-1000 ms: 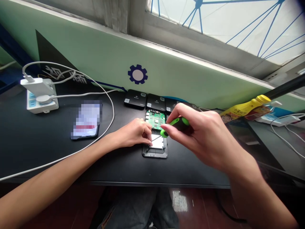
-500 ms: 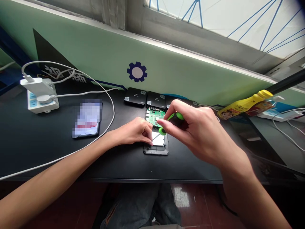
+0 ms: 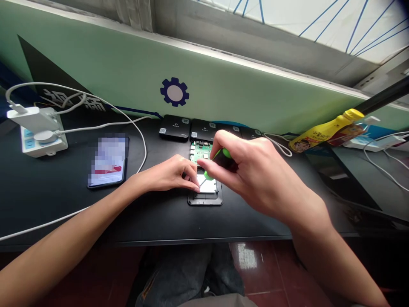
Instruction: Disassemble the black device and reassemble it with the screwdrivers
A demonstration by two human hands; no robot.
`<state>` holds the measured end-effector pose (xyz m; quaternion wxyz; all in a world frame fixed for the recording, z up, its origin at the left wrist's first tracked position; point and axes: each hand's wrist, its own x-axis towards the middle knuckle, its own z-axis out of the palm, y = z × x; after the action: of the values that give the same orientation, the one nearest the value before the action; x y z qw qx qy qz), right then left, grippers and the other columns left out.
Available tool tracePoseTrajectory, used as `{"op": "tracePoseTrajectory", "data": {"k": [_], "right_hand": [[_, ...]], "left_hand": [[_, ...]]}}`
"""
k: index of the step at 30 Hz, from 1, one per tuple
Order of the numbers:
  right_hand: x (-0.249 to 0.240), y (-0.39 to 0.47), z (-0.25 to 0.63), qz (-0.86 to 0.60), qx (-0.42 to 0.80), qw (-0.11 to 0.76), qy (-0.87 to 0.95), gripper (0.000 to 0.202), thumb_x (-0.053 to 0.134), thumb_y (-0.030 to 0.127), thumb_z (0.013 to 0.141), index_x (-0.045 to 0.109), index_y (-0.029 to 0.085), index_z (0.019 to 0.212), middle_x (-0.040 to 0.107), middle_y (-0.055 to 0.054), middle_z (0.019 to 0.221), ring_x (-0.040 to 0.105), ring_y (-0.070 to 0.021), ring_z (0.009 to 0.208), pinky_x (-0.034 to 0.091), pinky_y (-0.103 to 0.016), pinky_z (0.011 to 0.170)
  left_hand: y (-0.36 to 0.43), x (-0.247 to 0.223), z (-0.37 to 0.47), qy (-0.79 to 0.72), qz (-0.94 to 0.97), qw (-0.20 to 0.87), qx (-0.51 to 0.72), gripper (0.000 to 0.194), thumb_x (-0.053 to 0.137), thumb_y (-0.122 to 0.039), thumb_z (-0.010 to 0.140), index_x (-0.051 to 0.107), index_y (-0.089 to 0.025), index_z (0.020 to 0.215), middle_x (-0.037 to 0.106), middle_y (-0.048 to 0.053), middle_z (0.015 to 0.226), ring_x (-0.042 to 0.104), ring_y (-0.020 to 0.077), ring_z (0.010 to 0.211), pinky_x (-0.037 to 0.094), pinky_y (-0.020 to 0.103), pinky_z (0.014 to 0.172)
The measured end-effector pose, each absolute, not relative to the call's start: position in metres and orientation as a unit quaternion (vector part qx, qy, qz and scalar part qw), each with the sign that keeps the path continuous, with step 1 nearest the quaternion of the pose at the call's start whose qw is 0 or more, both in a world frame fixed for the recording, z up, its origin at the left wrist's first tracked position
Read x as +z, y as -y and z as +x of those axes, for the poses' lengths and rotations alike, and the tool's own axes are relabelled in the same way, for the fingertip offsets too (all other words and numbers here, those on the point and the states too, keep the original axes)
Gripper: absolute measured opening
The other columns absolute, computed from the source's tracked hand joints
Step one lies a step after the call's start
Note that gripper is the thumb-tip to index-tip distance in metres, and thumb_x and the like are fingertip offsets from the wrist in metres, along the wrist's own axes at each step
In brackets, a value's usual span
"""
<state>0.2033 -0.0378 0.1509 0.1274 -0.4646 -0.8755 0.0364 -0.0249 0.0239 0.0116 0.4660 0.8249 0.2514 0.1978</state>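
My right hand [image 3: 258, 170] is wrapped round the black and green handle of a screwdriver [image 3: 223, 159]. The screwdriver slants down to the left, its thin shaft passing over a white metal plate [image 3: 210, 186]. This plate sits in an open black casing [image 3: 206, 201] on the desk. At the plate's left edge, by the screwdriver's tip, my left hand [image 3: 177, 174] has its thumb and fingers pinched together; whatever lies between them is hidden. Just behind the plate is a green circuit board [image 3: 200, 149], partly covered by my right hand.
Several flat black boxes, one at the left end [image 3: 174, 127], line the green partition [image 3: 128, 72]. A phone [image 3: 108, 162] lies left, near a white power strip [image 3: 44, 143] with a looping cable [image 3: 145, 149]. A yellow bottle [image 3: 326, 130] leans at the right. The desk's front edge [image 3: 204, 242] runs below.
The whole view has shifted, so the desk things appear further left. Both hands keep nearly the same place over the casing, the screwdriver still in my right hand.
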Motion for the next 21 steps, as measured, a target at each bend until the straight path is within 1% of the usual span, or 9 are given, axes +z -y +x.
{"op": "tracePoseTrajectory", "data": {"k": [5, 7, 10, 12, 13, 15, 17, 19, 21], "right_hand": [[0.151, 0.037, 0.197, -0.476, -0.025, 0.127, 0.870, 0.042, 0.058, 0.058, 0.114, 0.062, 0.023, 0.091, 0.055, 0.002, 0.064, 0.041, -0.0161, 0.057, 0.024, -0.033, 0.063], [0.151, 0.037, 0.194, -0.479, -0.048, 0.126, 0.867, 0.046, 0.057, 0.059, 0.114, 0.062, 0.023, 0.085, 0.053, 0.002, 0.061, 0.040, -0.0162, 0.056, 0.023, -0.034, 0.062], [0.151, 0.038, 0.191, -0.487, -0.087, 0.122, 0.860, 0.058, 0.054, 0.063, 0.114, 0.057, 0.023, 0.072, 0.052, 0.000, 0.058, 0.039, -0.0164, 0.055, 0.021, -0.035, 0.062], [0.150, 0.038, 0.190, -0.493, -0.104, 0.118, 0.856, 0.065, 0.050, 0.067, 0.114, 0.055, 0.023, 0.067, 0.054, -0.002, 0.058, 0.041, -0.0168, 0.055, 0.021, -0.035, 0.063], [0.150, 0.038, 0.190, -0.496, -0.108, 0.115, 0.854, 0.067, 0.048, 0.070, 0.114, 0.055, 0.023, 0.067, 0.055, -0.003, 0.059, 0.043, -0.0171, 0.056, 0.021, -0.035, 0.063], [0.151, 0.037, 0.190, -0.502, -0.106, 0.106, 0.852, 0.068, 0.046, 0.072, 0.114, 0.057, 0.023, 0.068, 0.056, -0.003, 0.060, 0.044, -0.0173, 0.057, 0.022, -0.035, 0.064], [0.155, 0.037, 0.190, -0.501, -0.090, 0.096, 0.856, 0.065, 0.045, 0.070, 0.115, 0.058, 0.023, 0.072, 0.057, -0.002, 0.061, 0.043, -0.0173, 0.057, 0.022, -0.036, 0.065], [0.161, 0.038, 0.192, -0.493, -0.063, 0.081, 0.864, 0.057, 0.043, 0.059, 0.118, 0.058, 0.023, 0.076, 0.057, -0.001, 0.064, 0.041, -0.0172, 0.058, 0.022, -0.036, 0.065], [0.169, 0.039, 0.194, -0.485, -0.037, 0.061, 0.872, 0.047, 0.040, 0.046, 0.118, 0.057, 0.024, 0.080, 0.057, 0.000, 0.067, 0.039, -0.0171, 0.058, 0.021, -0.036, 0.065]], "left_hand": [[-0.029, 0.024, -0.033, -0.261, 0.799, 0.493, 0.225, 0.025, 0.093, -0.044, 0.093, 0.091, -0.021, 0.102, 0.078, 0.005, 0.104, 0.064, 0.0169, 0.082, 0.046, 0.028, 0.072], [-0.030, 0.025, -0.035, -0.265, 0.790, 0.507, 0.220, 0.028, 0.092, -0.045, 0.093, 0.091, -0.019, 0.103, 0.078, 0.005, 0.099, 0.062, 0.0162, 0.079, 0.044, 0.028, 0.069], [-0.030, 0.018, -0.032, -0.263, 0.790, 0.516, 0.200, 0.032, 0.094, -0.048, 0.090, 0.090, -0.017, 0.098, 0.071, 0.002, 0.079, 0.056, 0.0143, 0.070, 0.039, 0.027, 0.063], [-0.029, 0.012, -0.028, -0.258, 0.795, 0.513, 0.197, 0.032, 0.095, -0.048, 0.090, 0.090, -0.016, 0.093, 0.066, 0.001, 0.070, 0.053, 0.0133, 0.066, 0.036, 0.027, 0.060], [-0.028, 0.009, -0.027, -0.254, 0.796, 0.512, 0.200, 0.032, 0.095, -0.047, 0.090, 0.089, -0.016, 0.092, 0.068, 0.001, 0.070, 0.054, 0.0135, 0.065, 0.035, 0.027, 0.060], [-0.027, 0.006, -0.024, -0.246, 0.798, 0.510, 0.205, 0.029, 0.093, -0.045, 0.093, 0.090, -0.017, 0.092, 0.075, 0.004, 0.076, 0.061, 0.0153, 0.070, 0.038, 0.027, 0.062], [-0.027, 0.004, -0.023, -0.236, 0.802, 0.508, 0.205, 0.025, 0.091, -0.043, 0.095, 0.092, -0.018, 0.096, 0.081, 0.007, 0.084, 0.066, 0.0170, 0.075, 0.040, 0.027, 0.064], [-0.028, 0.003, -0.024, -0.225, 0.814, 0.495, 0.205, 0.022, 0.091, -0.043, 0.096, 0.093, -0.020, 0.097, 0.082, 0.007, 0.088, 0.065, 0.0163, 0.074, 0.041, 0.028, 0.066], [-0.029, 0.001, -0.025, -0.220, 0.829, 0.469, 0.211, 0.020, 0.092, -0.042, 0.095, 0.094, -0.022, 0.096, 0.079, 0.005, 0.084, 0.061, 0.0146, 0.070, 0.040, 0.029, 0.065]]}}
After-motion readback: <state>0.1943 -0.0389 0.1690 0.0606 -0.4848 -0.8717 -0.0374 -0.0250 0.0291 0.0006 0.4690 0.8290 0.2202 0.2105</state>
